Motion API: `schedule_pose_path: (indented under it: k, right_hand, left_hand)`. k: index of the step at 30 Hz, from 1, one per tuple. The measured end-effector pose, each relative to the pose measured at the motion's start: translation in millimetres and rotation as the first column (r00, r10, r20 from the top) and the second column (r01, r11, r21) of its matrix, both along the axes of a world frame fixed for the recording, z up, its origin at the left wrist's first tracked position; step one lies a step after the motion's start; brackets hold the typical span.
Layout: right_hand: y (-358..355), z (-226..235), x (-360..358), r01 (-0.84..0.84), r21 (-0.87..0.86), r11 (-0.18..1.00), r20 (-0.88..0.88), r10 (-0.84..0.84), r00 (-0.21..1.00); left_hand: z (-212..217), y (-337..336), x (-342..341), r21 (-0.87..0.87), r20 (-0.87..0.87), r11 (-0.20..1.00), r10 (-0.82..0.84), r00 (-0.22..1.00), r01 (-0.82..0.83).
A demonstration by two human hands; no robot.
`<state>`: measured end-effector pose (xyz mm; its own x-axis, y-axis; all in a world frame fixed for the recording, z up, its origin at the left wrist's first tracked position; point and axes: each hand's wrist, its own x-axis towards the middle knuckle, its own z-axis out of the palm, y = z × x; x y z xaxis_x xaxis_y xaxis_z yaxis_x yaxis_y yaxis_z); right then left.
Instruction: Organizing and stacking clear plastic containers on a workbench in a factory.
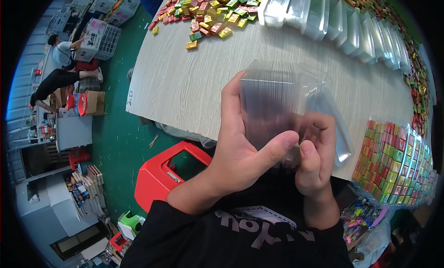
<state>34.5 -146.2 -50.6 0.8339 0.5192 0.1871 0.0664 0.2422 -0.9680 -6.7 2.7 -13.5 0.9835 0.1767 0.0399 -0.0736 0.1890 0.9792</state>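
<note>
A thick stack of nested transparent plastic trays is held up over the near edge of the table. My left hand wraps round its left side, with the thumb across the near end. My right hand is at the right side, fingers curled and pinched at the stack's near right corner. One transparent tray at the right stands tilted apart from the tight stack, beside the right fingers. Whether the right fingertips grip this tray or the stack's edge is partly hidden.
Wrapped small sweets in red, green and yellow lie loose at the far side. A row of transparent trays stands far right. Packed sweets fill trays at the right. A red stool stands left below; people work beyond.
</note>
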Motion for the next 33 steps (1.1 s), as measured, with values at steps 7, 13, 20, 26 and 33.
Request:
schedule_pose_path:
  k: [7,13,20,26,33]
  right_hand:
    - [7,-3,3,-0.081,-0.021,0.996,0.217,0.084,0.973]
    - [10,-6,2,-0.11,0.119,0.987,0.068,0.103,0.992]
    - [8,-5,3,-0.115,0.145,0.983,0.041,0.11,0.993]
    - [1,-4,1,-0.052,0.04,0.998,0.035,0.051,0.998]
    - [7,-7,2,-0.083,0.062,0.995,0.085,0.078,0.993]
  left_hand:
    - [1,-2,0,0.014,-0.011,0.999,0.039,0.999,-0.038]
    - [1,-1,-2,0.035,0.019,0.999,0.015,1.0,-0.016]
    - [3,-1,-1,0.004,0.017,1.0,-0.009,1.0,0.009]
    - [1,-1,1,0.006,0.021,1.0,-0.025,0.999,0.025]
    - [0,-2,2,-0.013,0.013,1.0,-0.026,1.0,0.026]
